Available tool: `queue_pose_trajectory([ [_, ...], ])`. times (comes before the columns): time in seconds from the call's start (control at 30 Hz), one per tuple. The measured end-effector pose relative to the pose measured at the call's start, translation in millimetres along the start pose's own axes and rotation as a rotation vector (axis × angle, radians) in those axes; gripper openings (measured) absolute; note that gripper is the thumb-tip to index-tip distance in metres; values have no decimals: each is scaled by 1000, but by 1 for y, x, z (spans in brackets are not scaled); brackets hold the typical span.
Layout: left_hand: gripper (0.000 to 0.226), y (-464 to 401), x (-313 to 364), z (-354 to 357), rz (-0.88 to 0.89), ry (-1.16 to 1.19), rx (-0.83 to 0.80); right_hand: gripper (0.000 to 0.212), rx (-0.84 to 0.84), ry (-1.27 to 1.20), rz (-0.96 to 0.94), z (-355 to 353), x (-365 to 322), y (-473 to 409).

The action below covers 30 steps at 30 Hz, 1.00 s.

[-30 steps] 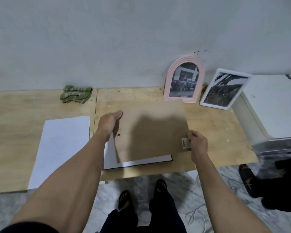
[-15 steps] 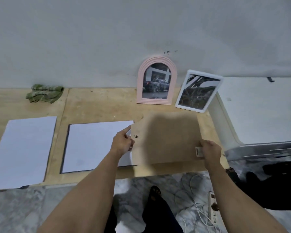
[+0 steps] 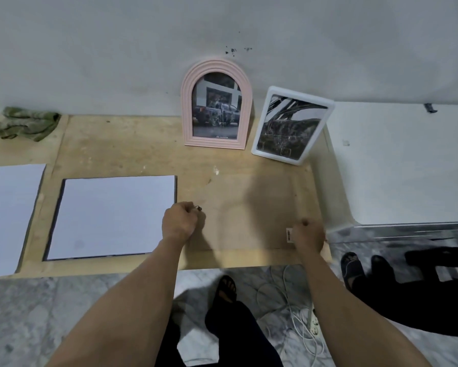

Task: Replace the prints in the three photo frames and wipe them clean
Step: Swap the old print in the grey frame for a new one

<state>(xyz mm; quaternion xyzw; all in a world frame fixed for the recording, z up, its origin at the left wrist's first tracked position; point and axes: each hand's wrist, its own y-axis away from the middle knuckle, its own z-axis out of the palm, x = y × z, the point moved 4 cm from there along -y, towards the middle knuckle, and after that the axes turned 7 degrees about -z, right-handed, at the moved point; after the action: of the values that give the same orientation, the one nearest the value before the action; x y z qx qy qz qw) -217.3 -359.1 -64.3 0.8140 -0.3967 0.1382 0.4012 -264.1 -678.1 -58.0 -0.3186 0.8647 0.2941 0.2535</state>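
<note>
A brown backing board (image 3: 249, 213) lies flat on the wooden table (image 3: 132, 154), right of a black-edged frame lying face down with a white sheet (image 3: 111, 218) on top. My left hand (image 3: 180, 222) grips the board's left edge by a small metal hanger. My right hand (image 3: 308, 235) holds its lower right corner beside a barcode label (image 3: 289, 235). A pink arched frame (image 3: 216, 104) and a white rectangular frame (image 3: 291, 125) lean against the wall, each with a dark print. A green cloth (image 3: 24, 123) lies crumpled at the back left.
Another white sheet (image 3: 8, 215) lies at the far left of the table. A white cabinet top (image 3: 402, 160) stands to the right. White cables and a power strip (image 3: 313, 327) lie on the marble floor. Another person's sandalled feet (image 3: 360, 266) are at the right.
Both hands carried the backing board off the frame to the right and lowered it flat onto the table. The white sheet in the frame is now fully uncovered.
</note>
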Motion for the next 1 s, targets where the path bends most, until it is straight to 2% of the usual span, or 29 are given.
queue_pose_trajectory([
  [0.17, 27, 0, 1, -13, 40, -82, 19, 17, -37, 46, -120, 6, -32, 0],
  [0.27, 29, -5, -9, -33, 25, -92, 33, 19, -167, 85, -211, 36, -57, 8],
  [0.37, 34, -15, -23, -64, -17, -85, 71, 31, -327, 119, -265, 80, -86, 36],
  [0.5, 38, -36, -50, -113, -67, -102, 144, 36, -544, 255, -516, 139, -124, 90],
  [0.57, 40, -51, -70, -142, -102, -118, 177, 22, -612, 272, -556, 166, -132, 111],
  [0.6, 40, -58, -80, -154, -116, -129, 189, 13, -619, 282, -571, 177, -133, 118],
  [0.67, 43, -77, -105, -184, -134, -146, 203, 26, -626, 323, -609, 202, -139, 132],
  [0.77, 48, -103, -135, -216, -140, -215, 148, 42, -595, 369, -560, 220, -146, 146],
  [0.9, 48, -123, -152, -230, -65, -293, -1, 32, -452, 437, -593, 229, -150, 155],
  [1.0, 55, -129, -151, -231, -57, -258, 0, 30, -393, 490, -600, 230, -151, 158],
])
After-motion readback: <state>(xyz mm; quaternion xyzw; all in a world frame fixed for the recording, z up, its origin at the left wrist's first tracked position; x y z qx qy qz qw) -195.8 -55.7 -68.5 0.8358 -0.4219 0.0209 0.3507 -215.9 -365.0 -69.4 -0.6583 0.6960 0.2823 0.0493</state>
